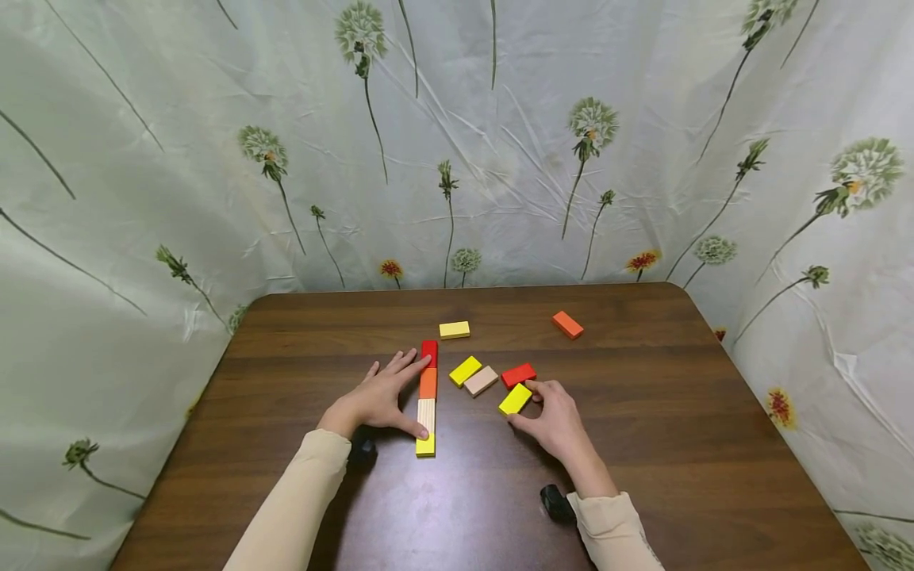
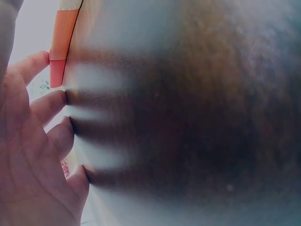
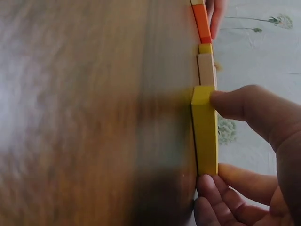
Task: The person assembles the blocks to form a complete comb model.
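A straight row of wooden blocks lies left of the middle: red [image 1: 430, 349], orange [image 1: 428, 385], pale wood with stripes [image 1: 426, 412] and yellow [image 1: 425, 449]. My left hand [image 1: 382, 400] spans this row, its index fingertip at the red block and its thumb on the yellow end. The other fingertips of that hand touch the table in the left wrist view. My right hand [image 1: 558, 420] pinches a separate yellow block [image 3: 206, 132] between thumb and fingers at its two ends, low over the tabletop. Just behind that block lies another red block [image 1: 518, 374].
Between the hands, a yellow block [image 1: 466, 371] and a pale pinkish wood block [image 1: 481, 381] lie side by side, slanted. Farther back are a light yellow block [image 1: 454, 330] and an orange block [image 1: 567, 324]. The brown table [image 1: 643, 357] ends at a flower-patterned curtain [image 1: 514, 159].
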A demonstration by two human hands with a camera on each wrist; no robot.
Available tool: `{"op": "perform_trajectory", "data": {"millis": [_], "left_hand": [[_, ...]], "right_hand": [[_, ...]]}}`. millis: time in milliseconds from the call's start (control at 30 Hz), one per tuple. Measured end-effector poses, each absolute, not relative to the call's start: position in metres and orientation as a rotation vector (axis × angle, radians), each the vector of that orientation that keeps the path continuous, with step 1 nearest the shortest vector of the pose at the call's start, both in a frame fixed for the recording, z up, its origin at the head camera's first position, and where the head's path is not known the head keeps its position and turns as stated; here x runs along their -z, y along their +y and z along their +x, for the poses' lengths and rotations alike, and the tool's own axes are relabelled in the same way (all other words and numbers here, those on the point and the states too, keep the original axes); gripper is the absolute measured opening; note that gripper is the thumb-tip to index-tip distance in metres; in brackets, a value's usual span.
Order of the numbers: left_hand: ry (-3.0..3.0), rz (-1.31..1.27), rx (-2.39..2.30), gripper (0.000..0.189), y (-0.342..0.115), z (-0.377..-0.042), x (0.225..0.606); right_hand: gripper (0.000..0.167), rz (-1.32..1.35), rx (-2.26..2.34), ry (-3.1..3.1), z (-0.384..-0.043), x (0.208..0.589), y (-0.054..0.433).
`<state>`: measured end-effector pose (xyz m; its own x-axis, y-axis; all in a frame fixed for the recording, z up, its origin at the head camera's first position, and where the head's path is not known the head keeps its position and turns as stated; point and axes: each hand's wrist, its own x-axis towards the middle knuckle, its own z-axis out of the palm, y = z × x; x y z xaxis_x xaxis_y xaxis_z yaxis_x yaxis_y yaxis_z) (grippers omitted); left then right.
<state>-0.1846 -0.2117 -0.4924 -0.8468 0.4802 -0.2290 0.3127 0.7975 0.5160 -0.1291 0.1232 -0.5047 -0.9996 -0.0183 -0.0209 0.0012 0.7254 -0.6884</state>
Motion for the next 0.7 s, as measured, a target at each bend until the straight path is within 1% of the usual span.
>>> {"op": "perform_trajectory", "data": {"millis": [200,700], "left_hand": [[2.652,0.582,-0.594,0.133,-0.2098,-0.1842,0.4902],[2.658,0.578,-0.597,0.132,-0.2093,-0.1835,0.4892]], "right_hand": [[0.073,0.017,1.169,2.900,-0.1252,0.5046,0.1261],[0.059,0.045,1.177,2.951,-0.1238,0.5067,0.1267]]}}
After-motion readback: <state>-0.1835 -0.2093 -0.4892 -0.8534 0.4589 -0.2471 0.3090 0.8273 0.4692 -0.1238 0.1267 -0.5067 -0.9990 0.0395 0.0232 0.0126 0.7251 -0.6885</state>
